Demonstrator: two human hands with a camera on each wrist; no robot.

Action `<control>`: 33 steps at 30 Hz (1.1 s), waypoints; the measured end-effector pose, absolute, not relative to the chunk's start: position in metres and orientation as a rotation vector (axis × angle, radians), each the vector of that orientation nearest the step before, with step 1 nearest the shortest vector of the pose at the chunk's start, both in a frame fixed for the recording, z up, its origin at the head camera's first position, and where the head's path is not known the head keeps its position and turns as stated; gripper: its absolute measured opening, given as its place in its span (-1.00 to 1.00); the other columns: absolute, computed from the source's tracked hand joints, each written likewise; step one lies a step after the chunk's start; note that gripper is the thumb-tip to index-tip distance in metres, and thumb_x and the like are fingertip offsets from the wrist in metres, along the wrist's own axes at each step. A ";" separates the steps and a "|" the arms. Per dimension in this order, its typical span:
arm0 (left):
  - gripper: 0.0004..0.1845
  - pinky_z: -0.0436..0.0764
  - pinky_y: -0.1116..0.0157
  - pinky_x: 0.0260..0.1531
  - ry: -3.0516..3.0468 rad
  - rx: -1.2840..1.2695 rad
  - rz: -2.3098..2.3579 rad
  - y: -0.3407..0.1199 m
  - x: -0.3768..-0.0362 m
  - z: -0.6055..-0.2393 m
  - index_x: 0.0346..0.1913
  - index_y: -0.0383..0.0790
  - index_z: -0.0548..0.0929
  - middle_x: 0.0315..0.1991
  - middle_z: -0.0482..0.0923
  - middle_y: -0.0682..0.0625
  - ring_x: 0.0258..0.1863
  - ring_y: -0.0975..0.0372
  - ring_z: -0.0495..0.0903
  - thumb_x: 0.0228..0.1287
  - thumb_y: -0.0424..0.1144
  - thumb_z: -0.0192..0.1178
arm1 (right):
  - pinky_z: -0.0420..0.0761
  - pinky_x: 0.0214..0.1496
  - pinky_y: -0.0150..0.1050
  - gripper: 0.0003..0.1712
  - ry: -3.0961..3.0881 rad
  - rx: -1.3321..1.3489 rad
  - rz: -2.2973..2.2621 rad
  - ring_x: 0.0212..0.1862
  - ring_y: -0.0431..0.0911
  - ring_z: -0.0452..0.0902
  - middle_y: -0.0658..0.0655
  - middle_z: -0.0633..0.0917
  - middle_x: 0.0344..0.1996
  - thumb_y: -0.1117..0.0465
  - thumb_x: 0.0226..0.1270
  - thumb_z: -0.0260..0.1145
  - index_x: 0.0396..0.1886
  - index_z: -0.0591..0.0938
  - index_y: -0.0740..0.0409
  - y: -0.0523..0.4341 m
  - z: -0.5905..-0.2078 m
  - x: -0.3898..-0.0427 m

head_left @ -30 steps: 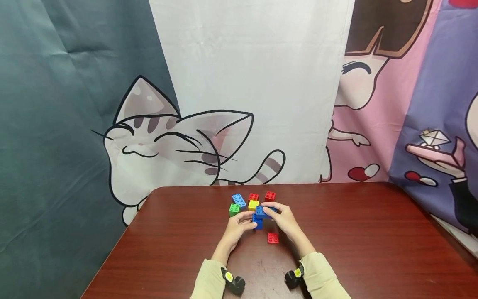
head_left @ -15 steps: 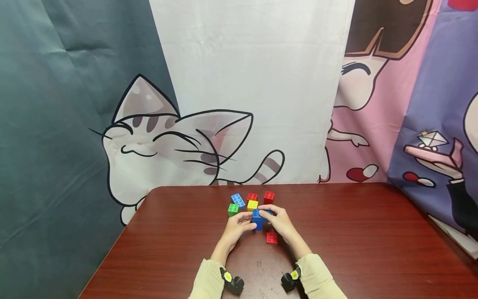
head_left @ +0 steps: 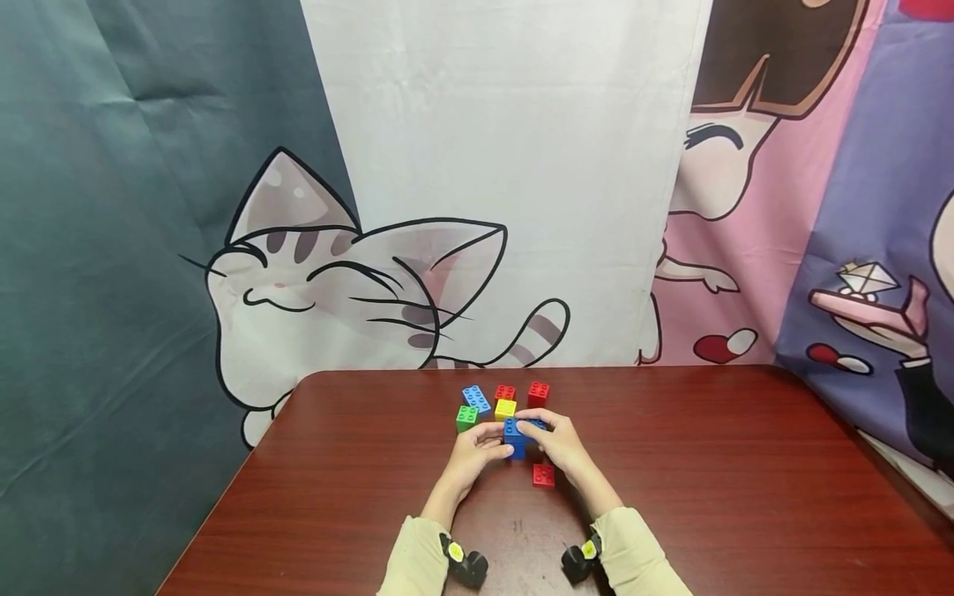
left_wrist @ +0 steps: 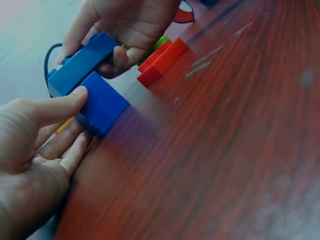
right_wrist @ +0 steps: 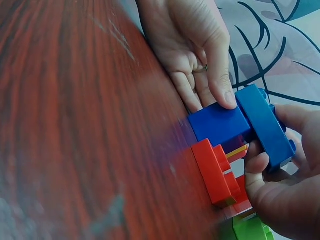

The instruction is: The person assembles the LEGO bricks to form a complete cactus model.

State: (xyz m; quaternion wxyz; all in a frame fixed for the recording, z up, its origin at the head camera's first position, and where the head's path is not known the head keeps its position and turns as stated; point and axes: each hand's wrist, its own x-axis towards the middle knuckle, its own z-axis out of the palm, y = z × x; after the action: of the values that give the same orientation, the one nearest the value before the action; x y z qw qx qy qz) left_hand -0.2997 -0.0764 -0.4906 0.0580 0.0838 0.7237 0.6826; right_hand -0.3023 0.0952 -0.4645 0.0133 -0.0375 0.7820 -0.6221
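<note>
Two blue bricks sit one over the other near the middle of the table. The lower, darker blue brick (left_wrist: pixel 105 104) stands on the wood, and my left hand (head_left: pixel 471 455) pinches it with the thumb on its near side. Across its top lies a longer blue brick (right_wrist: pixel 266 127), overhanging toward the right. My right hand (head_left: pixel 559 439) grips this upper brick by its overhanging part, thumb and fingers on opposite sides. In the head view its fingers hide part of the upper brick. A red brick (head_left: pixel 543 475) lies just in front of the pair.
Behind the hands on the table (head_left: pixel 335 497) lie a light blue brick (head_left: pixel 477 400), a green brick (head_left: pixel 467 418), a yellow brick (head_left: pixel 505 410) and two red bricks, one at the right (head_left: pixel 538 393). A green brick (right_wrist: pixel 252 229) shows near the right hand. A printed curtain hangs behind.
My right hand has lowered the long blue brick slightly and shifted it left, onto the lower brick. Over the last half second the hands stay almost still.
</note>
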 end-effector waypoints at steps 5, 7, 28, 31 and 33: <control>-0.50 0.55 0.17 0.12 2.222 0.247 2.050 -0.076 -0.302 -0.493 0.12 -0.42 0.50 0.08 0.54 -0.32 0.11 -0.01 0.56 0.09 -0.33 0.30 | 0.41 -0.50 -0.37 -0.74 2.448 -0.121 -1.928 -0.52 -0.15 0.34 0.09 0.64 -0.33 0.13 0.18 0.33 -0.13 0.68 0.07 0.095 -0.464 -0.303; -0.51 0.54 0.17 0.13 2.219 0.244 2.052 -0.076 -0.302 -0.493 0.12 -0.42 0.50 0.08 0.54 -0.32 0.11 -0.02 0.55 0.10 -0.34 0.30 | 0.47 -0.46 -0.36 -0.75 2.464 -0.143 -1.918 -0.47 -0.15 0.40 0.14 0.67 -0.27 0.14 0.19 0.33 -0.13 0.68 0.08 0.095 -0.465 -0.304; -0.51 0.52 0.19 0.16 2.203 0.264 2.062 -0.075 -0.304 -0.495 0.12 -0.42 0.50 0.08 0.54 -0.30 0.12 0.01 0.54 0.11 -0.32 0.30 | 0.55 -0.40 -0.32 -0.75 2.417 -0.079 -1.976 -0.43 -0.13 0.49 0.17 0.72 -0.23 0.15 0.16 0.35 -0.17 0.71 0.11 0.096 -0.465 -0.306; -0.52 0.54 0.17 0.13 2.209 0.261 2.058 -0.076 -0.304 -0.495 0.11 -0.47 0.49 0.07 0.53 -0.35 0.10 -0.03 0.55 0.10 -0.37 0.28 | 0.52 -0.42 -0.34 -0.75 2.402 -0.069 -1.973 -0.44 -0.14 0.47 0.15 0.72 -0.25 0.16 0.16 0.35 -0.17 0.71 0.11 0.095 -0.465 -0.306; -0.53 0.55 0.16 0.11 2.212 0.271 2.053 -0.076 -0.304 -0.494 0.10 -0.49 0.49 0.06 0.53 -0.37 0.09 -0.05 0.55 0.10 -0.40 0.27 | 0.49 -0.44 -0.35 -0.75 2.396 -0.070 -1.975 -0.45 -0.14 0.46 0.14 0.72 -0.27 0.16 0.15 0.35 -0.16 0.71 0.13 0.095 -0.465 -0.305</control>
State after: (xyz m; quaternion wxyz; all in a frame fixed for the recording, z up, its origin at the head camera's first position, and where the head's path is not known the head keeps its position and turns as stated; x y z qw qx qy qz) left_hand -0.3043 -0.0759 -0.4942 0.0557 0.0893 0.7290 0.6763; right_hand -0.3051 0.0948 -0.4648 0.0181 -0.0225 0.7713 -0.6358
